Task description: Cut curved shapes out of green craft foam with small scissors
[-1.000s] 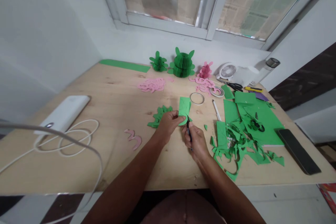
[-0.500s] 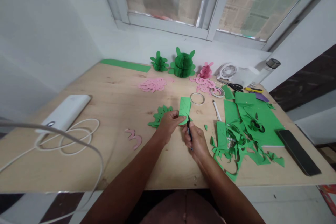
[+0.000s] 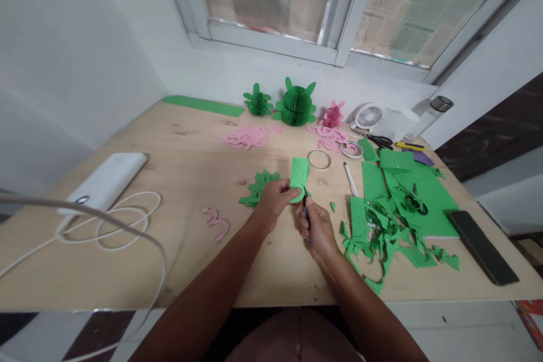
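My left hand [image 3: 274,202] pinches a green paper strip [image 3: 300,168] with drawn lines on it, thumb on top near its rounded lower end. My right hand [image 3: 317,220] is closed around dark-handled scissors [image 3: 306,212], largely covered by the fingers. Their blades meet the strip's right edge, close to my left thumb. Just left of my left hand lies a pile of green cut paper pieces [image 3: 257,186], partly hidden by the hand. A wavy pink paper piece [image 3: 221,227] rests further left, and a small green scrap [image 3: 332,206] is to the right.
Green sheets [image 3: 439,186] and scraps [image 3: 382,232] cover the right side, beside a phone [image 3: 481,246]. A pen [image 3: 350,178] and tape ring [image 3: 319,160] lie ahead. Paper figures [image 3: 297,104] and a fan [image 3: 369,116] stand behind. A power bank [image 3: 106,181] and cable [image 3: 127,209] sit left.
Both hands stay nearly in place, with the scissors still at the strip's right edge. The whole view has shifted very slightly.
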The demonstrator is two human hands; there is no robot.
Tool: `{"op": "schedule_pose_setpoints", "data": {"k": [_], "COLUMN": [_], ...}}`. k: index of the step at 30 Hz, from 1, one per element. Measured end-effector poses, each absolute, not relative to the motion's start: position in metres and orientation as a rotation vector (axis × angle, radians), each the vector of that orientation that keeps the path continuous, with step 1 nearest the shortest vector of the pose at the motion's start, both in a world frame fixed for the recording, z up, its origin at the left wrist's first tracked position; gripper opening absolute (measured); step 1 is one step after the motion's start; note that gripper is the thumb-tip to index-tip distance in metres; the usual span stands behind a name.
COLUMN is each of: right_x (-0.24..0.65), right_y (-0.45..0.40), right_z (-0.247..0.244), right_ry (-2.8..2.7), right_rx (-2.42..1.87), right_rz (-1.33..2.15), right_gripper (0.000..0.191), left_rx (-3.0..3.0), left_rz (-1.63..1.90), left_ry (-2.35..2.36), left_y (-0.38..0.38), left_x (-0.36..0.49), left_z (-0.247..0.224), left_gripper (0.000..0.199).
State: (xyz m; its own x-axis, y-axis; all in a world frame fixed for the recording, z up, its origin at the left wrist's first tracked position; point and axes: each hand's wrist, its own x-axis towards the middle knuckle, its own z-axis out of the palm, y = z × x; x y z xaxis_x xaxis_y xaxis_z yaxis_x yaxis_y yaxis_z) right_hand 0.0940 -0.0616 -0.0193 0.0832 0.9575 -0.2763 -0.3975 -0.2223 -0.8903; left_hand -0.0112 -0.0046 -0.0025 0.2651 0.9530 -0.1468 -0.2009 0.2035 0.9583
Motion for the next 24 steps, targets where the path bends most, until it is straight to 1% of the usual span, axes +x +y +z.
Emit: {"op": "schedule_pose_setpoints", "data": {"k": [9,18,24], "right_x": [0.0934,0.0940,0.0939], "right_y": [-0.0615,-0.0624,-0.0628], "right_z": [-0.0186,-0.0189,-0.0187], "right_ry": [-0.681,-0.694,-0.708], "right_rx": [-1.142,-1.155,-1.176], "right_rz": [1.454,1.467,1.457], "right_gripper": [0.046,0.046,0.046], "left_rx": [0.983,1.117,1.101], "left_rz": [1.048,0.938,0.943], "left_ry": [0.975,0.874,0.881], "left_y": [-0.0041,-0.0035,-0.0031], "left_x": [-0.0104,-0.0176,-0.0180], "left_z": [-0.0023,0.0013,0.0017], "left_gripper": [0.022,0.021,0.021]}}
